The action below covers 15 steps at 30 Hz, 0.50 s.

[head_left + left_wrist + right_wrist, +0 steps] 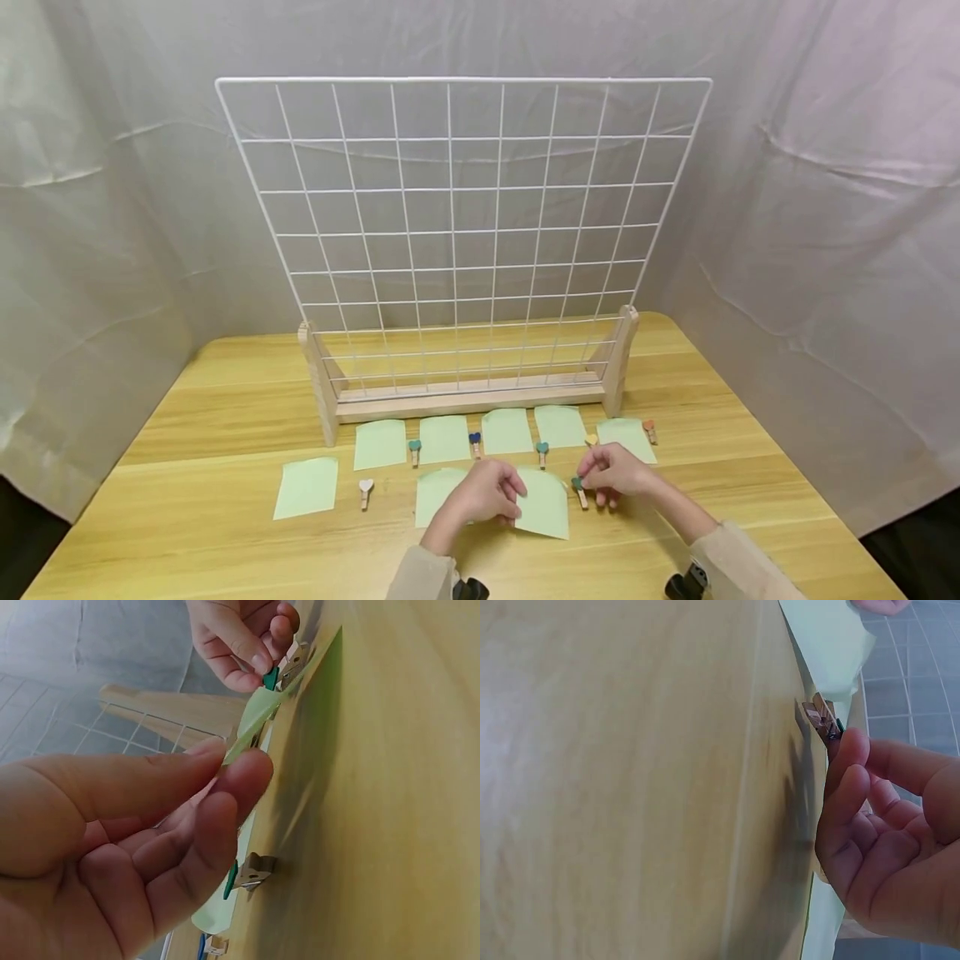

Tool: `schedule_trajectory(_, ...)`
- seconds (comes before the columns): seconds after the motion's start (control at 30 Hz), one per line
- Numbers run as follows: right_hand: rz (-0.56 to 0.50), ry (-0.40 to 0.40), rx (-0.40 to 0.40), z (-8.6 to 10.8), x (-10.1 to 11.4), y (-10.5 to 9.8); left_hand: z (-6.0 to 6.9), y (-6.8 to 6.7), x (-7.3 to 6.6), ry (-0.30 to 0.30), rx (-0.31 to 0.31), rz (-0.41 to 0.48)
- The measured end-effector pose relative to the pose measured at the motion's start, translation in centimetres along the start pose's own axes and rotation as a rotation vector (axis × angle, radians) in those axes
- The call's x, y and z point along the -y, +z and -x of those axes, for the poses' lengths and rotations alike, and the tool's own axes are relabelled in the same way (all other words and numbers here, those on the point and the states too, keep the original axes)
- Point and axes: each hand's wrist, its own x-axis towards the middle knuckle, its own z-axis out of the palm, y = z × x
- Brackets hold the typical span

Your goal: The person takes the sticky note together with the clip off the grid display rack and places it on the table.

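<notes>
My left hand point(486, 492) pinches the left edge of a pale green sticky note point(543, 505) between thumb and index finger, holding it above the table. To its right, my right hand point(617, 472) pinches a small wooden clothespin point(581, 495) with a green heart by its heart end. In the right wrist view the clothespin point(822, 720) has its wooden end near the corner of the held note point(829, 645); whether they touch I cannot tell. Another green note point(437, 492) lies partly hidden behind my left hand.
A white wire grid point(472, 208) stands in a wooden base point(472, 402) at the back. Before it lie several green notes point(380, 444) and heart clothespins, among them a teal one point(415, 451) and a blue one point(475, 442). A white-heart clothespin point(365, 492) and another note point(306, 488) lie at left.
</notes>
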Motion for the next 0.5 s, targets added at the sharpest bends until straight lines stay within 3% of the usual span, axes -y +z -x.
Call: schedule_trajectory(0.5,0.101,0.0,-0.031,0.02,-0.4,0.41,0.75,0.32,0.0,-0.051,0.026,-0.037)
